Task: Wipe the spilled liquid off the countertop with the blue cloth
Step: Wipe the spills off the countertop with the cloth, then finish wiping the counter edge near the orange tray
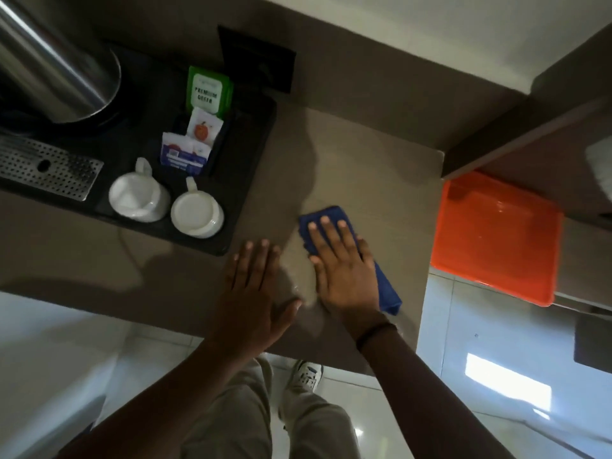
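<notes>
A folded blue cloth (pixel 387 289) lies on the beige countertop (pixel 374 167) near its right end. My right hand (pixel 341 270) presses flat on top of it, fingers spread, covering its middle. My left hand (pixel 255 293) rests flat on the counter just left of it, fingers together, holding nothing. A faint wet sheen (pixel 303 294) shows on the counter between my two hands.
A black tray (pixel 245 180) to the left holds two upturned white cups (pixel 197 215), tea sachets (pixel 185 154), a green box (pixel 208 91) and a steel kettle (pixel 56 67). An orange bin (pixel 496 236) stands beyond the counter's right edge. The front edge runs just below my wrists.
</notes>
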